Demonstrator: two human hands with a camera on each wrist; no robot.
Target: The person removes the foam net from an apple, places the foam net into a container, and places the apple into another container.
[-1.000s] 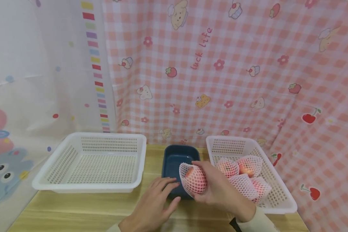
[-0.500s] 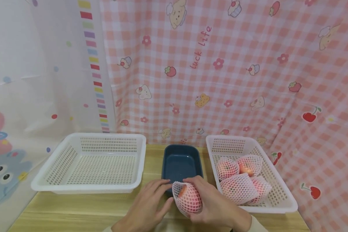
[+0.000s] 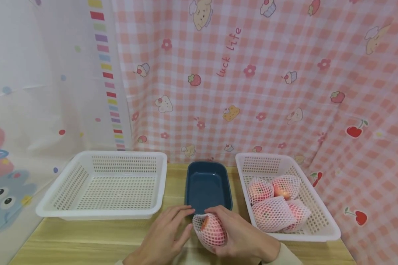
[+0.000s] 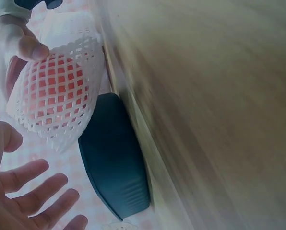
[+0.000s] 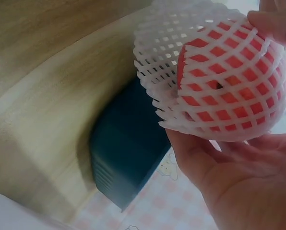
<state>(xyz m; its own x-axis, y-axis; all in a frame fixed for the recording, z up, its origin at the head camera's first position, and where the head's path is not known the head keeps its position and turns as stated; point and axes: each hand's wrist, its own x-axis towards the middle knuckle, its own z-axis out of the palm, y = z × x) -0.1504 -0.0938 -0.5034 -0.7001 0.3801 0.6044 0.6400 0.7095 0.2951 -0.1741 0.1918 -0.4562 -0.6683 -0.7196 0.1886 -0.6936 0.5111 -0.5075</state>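
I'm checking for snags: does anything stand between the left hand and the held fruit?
Nothing visible does: an open gap lies between the left hand and the netted fruit, which the right hand holds.

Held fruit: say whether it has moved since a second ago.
Yes: in the head view, the held fruit has moved down the picture, from over the blue dish to its near edge.

Cream sleeves (image 3: 285,257); dark device (image 4: 29,3) worn at right wrist (image 4: 11,23)

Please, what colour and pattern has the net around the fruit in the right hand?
White, diamond mesh; the net shows best in the right wrist view.
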